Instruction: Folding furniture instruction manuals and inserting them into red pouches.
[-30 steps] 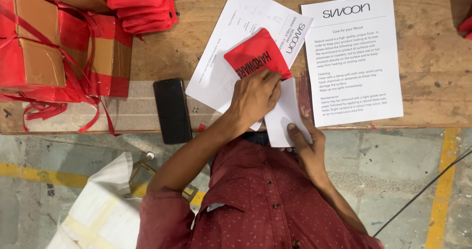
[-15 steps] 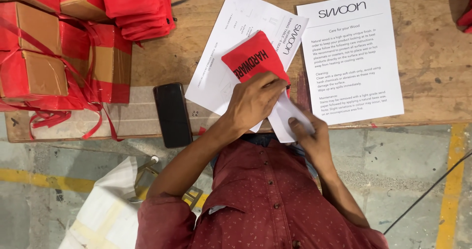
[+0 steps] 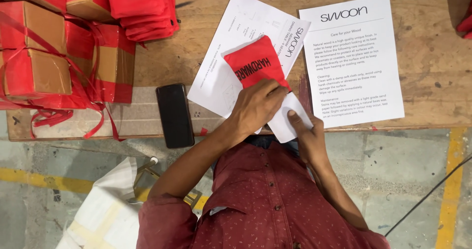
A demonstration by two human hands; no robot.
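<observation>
The left hand (image 3: 255, 106) lay flat, fingers pressed together, over the lower end of the red pouch (image 3: 253, 62), pinning it to the white sheet (image 3: 231, 57) spread on the desk (image 3: 432, 57) near its front edge. The right hand (image 3: 305, 136) came up from below the desk edge, thumb on top of a folded white paper (image 3: 291, 115), pinching it just beside the pouch. To my eye the sound way here was to hold the palm down hard so the pouch could not skate on the slick sheet, and to work the folded paper with the thumb alone, square to the pouch. Hard to judge, though: the left hand covered the very spot where pouch and paper met, so whether the paper sat in, under or only against the pouch I could not tell. The right fingers under the paper were out of sight too. A second printed sheet (image 3: 354, 67) lay touching on the right, a black phone (image 3: 174, 115) near on the left, and red-taped boxes (image 3: 44, 67) and more stacked pouches (image 3: 142, 8) ran off the top left corner.
</observation>
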